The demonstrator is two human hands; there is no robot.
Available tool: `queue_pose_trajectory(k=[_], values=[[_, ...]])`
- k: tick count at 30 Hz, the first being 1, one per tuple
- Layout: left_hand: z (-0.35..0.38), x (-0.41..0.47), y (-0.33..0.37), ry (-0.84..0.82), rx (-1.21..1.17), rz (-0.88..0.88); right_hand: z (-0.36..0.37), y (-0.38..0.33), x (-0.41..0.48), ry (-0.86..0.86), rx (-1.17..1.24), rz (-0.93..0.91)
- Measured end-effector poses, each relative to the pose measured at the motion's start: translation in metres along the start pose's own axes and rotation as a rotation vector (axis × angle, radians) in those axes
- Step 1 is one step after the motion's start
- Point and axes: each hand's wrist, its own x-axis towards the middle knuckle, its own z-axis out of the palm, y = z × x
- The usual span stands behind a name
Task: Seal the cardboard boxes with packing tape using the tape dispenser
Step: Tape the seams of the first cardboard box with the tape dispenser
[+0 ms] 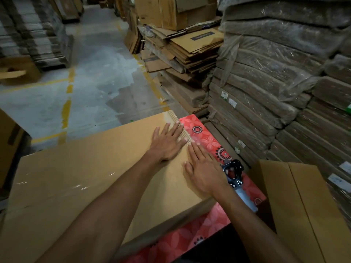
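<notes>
Lower frame: two bare forearms reach in from the bottom edge. Red cloth [206, 138] with a pale flower print shows along the box's near and right edges, smooth and matte.

Centre: large brown box [85, 186], flat top, matte corrugated board. A glossy clear tape strip [62, 184] crosses its left part and catches the light. Open flute edges show at the box's far right corner.

Left hand [167, 143]: palm down on the box top, fingers straight and spread, tips at the right edge by the flutes. It holds nothing.

Right hand [204, 173]: palm down just below and right of the left, fingers straight and together along the same edge. It holds nothing. The two hands lie close, nearly touching at the fingertips.

Dispenser [234, 172]: lies on the cloth just right of the right hand, off the box. Black and shiny metal head, pale handle pointing toward the lower right. The wrist partly hides it; contact cannot be told.

Lower right: second box [296, 205], flaps closed, bare centre seam.

Right, farther: stacked bundles [275, 76] of flat board in crinkled clear wrap, with small white labels.

Upper centre: loose pile of flattened cartons [191, 48].

Upper left: grey concrete floor [98, 69], patchy, with worn yellow lines [66, 111].
</notes>
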Motion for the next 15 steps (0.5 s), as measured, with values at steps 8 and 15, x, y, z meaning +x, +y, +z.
queue_pose_trajectory(k=[8, 15], values=[[0.016, -0.013, 0.024, 0.110, -0.045, -0.038, 0.003, 0.008, 0.004, -0.033, -0.009, -0.023], [0.018, -0.012, 0.023, 0.157, -0.045, -0.032, 0.025, 0.021, -0.080, 0.191, 0.106, 0.010]])
